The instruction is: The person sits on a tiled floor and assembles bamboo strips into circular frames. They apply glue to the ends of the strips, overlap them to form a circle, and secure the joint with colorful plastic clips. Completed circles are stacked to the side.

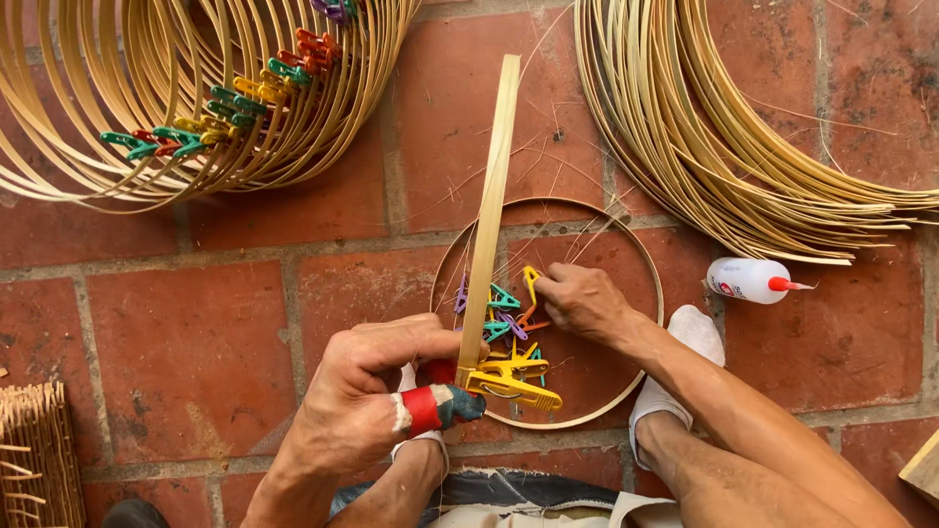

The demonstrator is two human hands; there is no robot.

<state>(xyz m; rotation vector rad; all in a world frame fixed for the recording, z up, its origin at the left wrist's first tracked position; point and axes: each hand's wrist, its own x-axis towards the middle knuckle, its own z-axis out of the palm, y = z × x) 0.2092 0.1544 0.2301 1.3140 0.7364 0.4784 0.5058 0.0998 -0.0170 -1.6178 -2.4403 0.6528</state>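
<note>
Judging by the clipped hoops (196,108) heaped at ten o'clock and the loose strips (704,127) at two, much is done and plenty remains. One hoop (650,264) lies on the floor. The left hand (367,391) grips a strip (489,215) whose long axis points to twelve, a yellow clip (509,381) at its base; the right hand (582,303) pinches another clip (530,279).

To your right: small white glue bottle (748,280) lying on brick floor (196,352), red nozzle, label partly visible.

left hand (367,391) gripping bamboo strip (491,215), right hand (582,301) on clips (509,323)
</note>
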